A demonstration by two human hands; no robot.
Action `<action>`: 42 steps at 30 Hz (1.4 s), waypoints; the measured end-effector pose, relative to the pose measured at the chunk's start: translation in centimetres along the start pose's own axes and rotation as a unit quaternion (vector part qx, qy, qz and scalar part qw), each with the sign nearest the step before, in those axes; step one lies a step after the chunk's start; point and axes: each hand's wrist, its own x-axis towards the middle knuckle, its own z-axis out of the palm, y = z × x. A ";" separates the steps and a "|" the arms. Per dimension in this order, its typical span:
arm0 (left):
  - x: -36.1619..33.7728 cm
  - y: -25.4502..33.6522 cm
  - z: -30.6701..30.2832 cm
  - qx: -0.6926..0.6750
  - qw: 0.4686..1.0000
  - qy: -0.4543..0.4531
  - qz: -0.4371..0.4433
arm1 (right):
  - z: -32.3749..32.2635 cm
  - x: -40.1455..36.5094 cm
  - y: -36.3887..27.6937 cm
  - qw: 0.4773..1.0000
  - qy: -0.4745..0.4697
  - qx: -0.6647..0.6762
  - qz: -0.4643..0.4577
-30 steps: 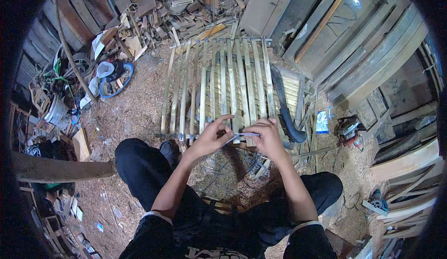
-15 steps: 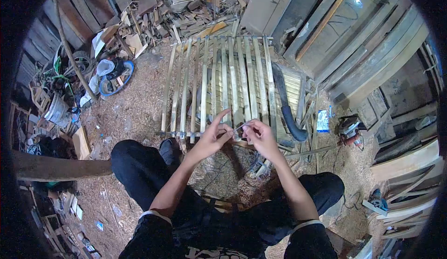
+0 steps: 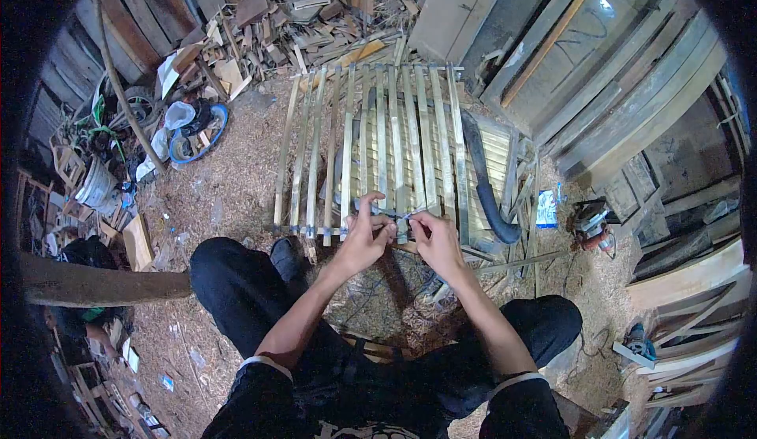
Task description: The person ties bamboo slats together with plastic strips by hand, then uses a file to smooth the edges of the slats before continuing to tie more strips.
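Note:
A rack of pale wooden slats (image 3: pixel 395 139) lies in front of me, its slats joined to a crossbar at each end. Dark bindings show where several slats meet the near crossbar (image 3: pixel 315 231). At this near edge, my left hand (image 3: pixel 365 242) is closed in a pinch with its index finger raised. My right hand (image 3: pixel 438 246) pinches just to its right, fingertips close to a slat end. A thin, dark strand seems to run between the two hands; its kind is too small to make out, and the fingers hide most of it.
A curved dark padded tube (image 3: pixel 490 194) rests along the rack's right side. Further right are a blue-and-white packet (image 3: pixel 546 208) and a power tool (image 3: pixel 593 230). Wood scraps (image 3: pixel 272 37) pile up at the back. A blue basin (image 3: pixel 206 141) stands left, and boards lean at right.
My hands have moved slightly apart at the near edge. The left index finger is more bent, and the right hand has shifted a little down and to the right.

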 end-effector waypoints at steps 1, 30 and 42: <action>0.1 -0.1 0.0 -0.021 1.000 -0.006 -0.006 | -0.2 0.0 -0.4 1.000 -0.010 -0.019 0.007; 1.1 -0.3 -0.2 -0.073 0.997 -0.010 0.021 | -2.2 0.2 -0.7 0.989 -0.065 -0.047 -0.123; 1.0 -1.0 0.2 0.030 0.998 -0.011 0.049 | 0.3 -0.5 0.5 0.957 0.029 -0.181 -0.225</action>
